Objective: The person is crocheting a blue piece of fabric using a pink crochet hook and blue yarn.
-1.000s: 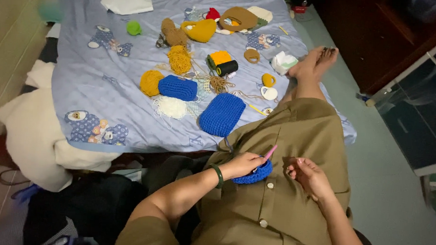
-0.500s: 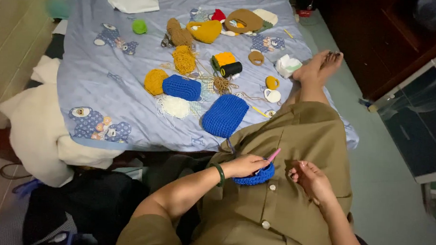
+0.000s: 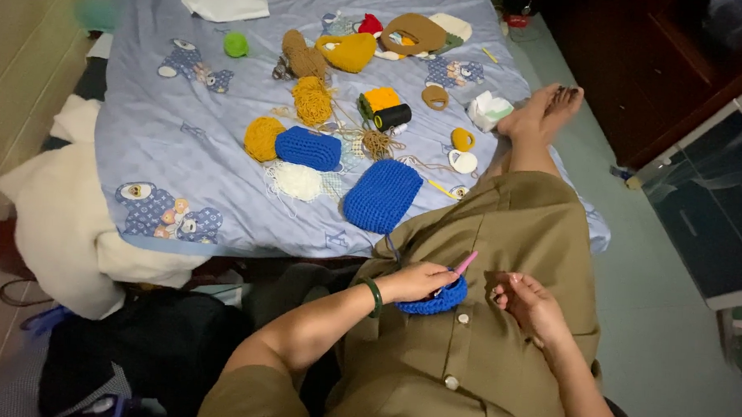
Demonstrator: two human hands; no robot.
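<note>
With your left hand point(image 3: 414, 280) closed on the blue crochet piece point(image 3: 430, 299) and pink hook point(image 3: 465, 263), keep your empty, open right hand point(image 3: 528, 303) just beside the piece, feeding yarn evenly.

The left hand point(image 3: 414, 281) lies over the lap, knuckles up, fingers curled shut around a small blue crocheted piece point(image 3: 430, 299) and a pink crochet hook point(image 3: 464, 263) that sticks out past the thumb. Its forearm runs down to the lower left, bent at the elbow, a dark green bangle point(image 3: 374, 296) at the wrist. The right hand point(image 3: 529, 301) rests just beside it, apart, fingers loosely bent and holding nothing. Both legs stretch forward, bare feet crossed.
</note>
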